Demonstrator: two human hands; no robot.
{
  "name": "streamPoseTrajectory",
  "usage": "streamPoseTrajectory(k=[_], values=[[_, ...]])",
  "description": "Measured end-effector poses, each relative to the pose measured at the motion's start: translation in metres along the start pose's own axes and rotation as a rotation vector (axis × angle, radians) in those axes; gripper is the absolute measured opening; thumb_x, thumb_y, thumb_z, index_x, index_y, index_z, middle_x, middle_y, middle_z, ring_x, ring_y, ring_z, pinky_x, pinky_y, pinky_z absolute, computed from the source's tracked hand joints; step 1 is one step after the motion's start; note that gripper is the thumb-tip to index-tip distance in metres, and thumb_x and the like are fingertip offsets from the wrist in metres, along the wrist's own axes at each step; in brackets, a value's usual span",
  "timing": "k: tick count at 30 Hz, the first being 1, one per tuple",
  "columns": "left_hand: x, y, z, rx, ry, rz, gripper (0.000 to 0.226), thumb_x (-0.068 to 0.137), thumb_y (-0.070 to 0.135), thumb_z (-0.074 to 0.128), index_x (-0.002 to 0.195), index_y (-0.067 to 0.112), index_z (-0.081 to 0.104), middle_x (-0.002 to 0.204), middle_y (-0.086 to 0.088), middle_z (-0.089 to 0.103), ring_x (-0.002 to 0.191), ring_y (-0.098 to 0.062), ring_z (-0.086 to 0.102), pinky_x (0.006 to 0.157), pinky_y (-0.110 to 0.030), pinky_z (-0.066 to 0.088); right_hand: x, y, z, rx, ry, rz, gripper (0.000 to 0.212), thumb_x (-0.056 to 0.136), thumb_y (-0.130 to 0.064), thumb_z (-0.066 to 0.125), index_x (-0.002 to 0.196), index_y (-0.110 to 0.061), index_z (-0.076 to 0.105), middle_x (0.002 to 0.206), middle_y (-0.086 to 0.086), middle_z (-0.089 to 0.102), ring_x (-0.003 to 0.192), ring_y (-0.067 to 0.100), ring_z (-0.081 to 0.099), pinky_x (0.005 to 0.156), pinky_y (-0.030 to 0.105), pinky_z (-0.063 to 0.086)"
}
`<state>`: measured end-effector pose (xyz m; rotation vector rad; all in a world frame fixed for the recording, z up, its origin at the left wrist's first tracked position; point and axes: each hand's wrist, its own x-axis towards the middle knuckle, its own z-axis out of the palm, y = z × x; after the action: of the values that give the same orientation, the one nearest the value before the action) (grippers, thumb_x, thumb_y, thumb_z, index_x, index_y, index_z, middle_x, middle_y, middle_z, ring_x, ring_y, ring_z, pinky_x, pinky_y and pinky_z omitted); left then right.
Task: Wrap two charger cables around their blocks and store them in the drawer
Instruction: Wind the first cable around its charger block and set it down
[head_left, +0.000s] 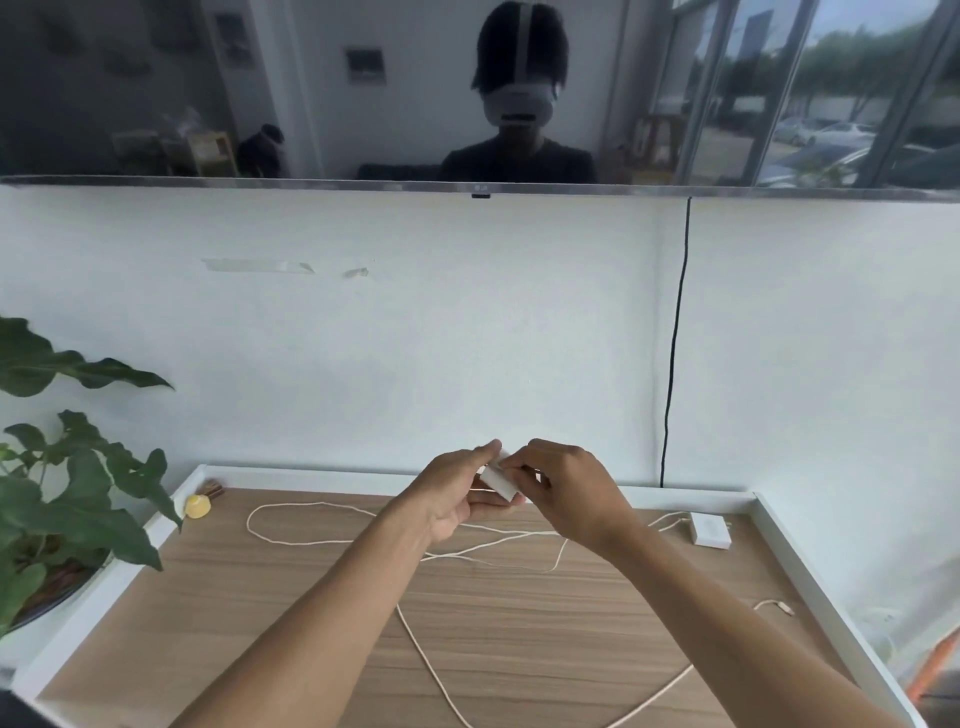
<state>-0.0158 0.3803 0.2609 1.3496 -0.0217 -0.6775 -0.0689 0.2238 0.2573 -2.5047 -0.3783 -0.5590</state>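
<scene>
A white charger block (500, 483) is held above the wooden tabletop (260, 597) between both hands. My left hand (457, 493) cradles it from below and the left. My right hand (566, 488) pinches its right end. Its long white cable (311, 543) trails loose in loops across the wood and runs toward the front edge. A second white charger block (710, 529) lies flat at the back right, with its cable (667, 521) leading left and a plug end (779, 606) lying near the right rim. No drawer is in view.
A raised white rim (810, 571) borders the tabletop. A leafy potted plant (67, 493) crowds the left side. A small yellow object (198, 506) sits at the back left corner. A black cord (675, 338) hangs down the white wall from the dark screen (311, 93).
</scene>
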Motion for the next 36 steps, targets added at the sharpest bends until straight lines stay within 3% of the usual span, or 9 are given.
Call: streamPoseTrajectory(k=[4,8,14,17,22,28,31,36], values=[[-0.001,0.0,-0.006,0.09,-0.081,0.033,0.025,0.096,0.024,0.057,0.108,0.005,0.067,0.101,-0.019,0.07,0.096,-0.033,0.068,0.092,-0.043,0.055,0.0,0.01,-0.008,0.005,-0.006,-0.034,0.013,0.091,-0.019,0.059,0.095,-0.024,0.071,0.081,-0.012,0.064,0.055,-0.002,0.045,0.056,0.023,0.039],[-0.003,0.0,-0.007,0.143,-0.099,0.07,0.029,0.092,0.012,0.063,0.116,-0.003,0.063,0.113,-0.026,0.068,0.103,-0.037,0.068,0.088,-0.036,0.058,0.0,0.01,-0.014,0.001,-0.07,-0.077,0.008,0.09,-0.02,0.063,0.093,-0.022,0.071,0.083,-0.015,0.058,0.056,0.0,0.047,0.056,0.014,0.038],[-0.006,0.005,-0.01,0.297,-0.109,0.119,0.027,0.092,0.006,0.061,0.115,-0.009,0.06,0.112,-0.028,0.067,0.093,-0.029,0.072,0.077,-0.029,0.06,0.013,0.009,-0.027,0.025,-0.213,-0.053,0.009,0.089,-0.016,0.064,0.092,-0.021,0.07,0.083,-0.012,0.059,0.064,0.004,0.052,0.06,0.01,0.036],[-0.01,0.01,-0.016,0.315,-0.146,0.135,0.022,0.092,0.005,0.06,0.112,-0.004,0.062,0.112,-0.025,0.068,0.098,-0.032,0.071,0.082,-0.033,0.059,0.021,0.004,-0.031,0.026,-0.221,-0.044,0.011,0.091,-0.016,0.061,0.096,-0.021,0.07,0.085,-0.013,0.06,0.065,0.003,0.052,0.062,0.009,0.036],[-0.02,0.016,-0.025,0.273,-0.179,0.16,0.019,0.091,-0.005,0.057,0.107,0.002,0.064,0.101,-0.016,0.068,0.094,-0.028,0.071,0.077,-0.031,0.059,0.034,-0.006,-0.038,0.214,-0.244,0.075,0.007,0.088,-0.018,0.067,0.088,-0.022,0.073,0.079,-0.014,0.064,0.059,0.001,0.049,0.057,0.01,0.037],[-0.034,0.026,-0.03,0.283,-0.181,0.181,0.026,0.084,-0.005,0.063,0.109,0.002,0.058,0.107,-0.018,0.063,0.095,-0.028,0.068,0.078,-0.03,0.058,0.042,-0.017,-0.027,0.49,-0.255,0.195,0.006,0.084,-0.021,0.072,0.08,-0.025,0.074,0.068,-0.016,0.065,0.053,0.009,0.041,0.051,0.022,0.036],[-0.041,0.03,-0.03,0.285,-0.195,0.213,0.03,0.075,0.004,0.066,0.105,0.004,0.059,0.103,-0.016,0.063,0.092,-0.026,0.068,0.077,-0.03,0.058,0.046,-0.021,-0.028,0.617,-0.282,0.224,0.005,0.083,-0.023,0.073,0.081,-0.02,0.076,0.067,-0.007,0.066,0.055,0.014,0.042,0.053,0.027,0.036],[-0.046,0.036,-0.032,0.208,-0.167,0.291,0.023,0.083,-0.003,0.066,0.106,-0.001,0.06,0.099,-0.019,0.067,0.095,-0.029,0.069,0.085,-0.041,0.058,0.046,-0.013,-0.029,0.796,-0.272,0.277,0.01,0.09,-0.008,0.063,0.085,-0.006,0.072,0.069,0.013,0.058,0.056,0.015,0.044,0.049,0.021,0.038]])
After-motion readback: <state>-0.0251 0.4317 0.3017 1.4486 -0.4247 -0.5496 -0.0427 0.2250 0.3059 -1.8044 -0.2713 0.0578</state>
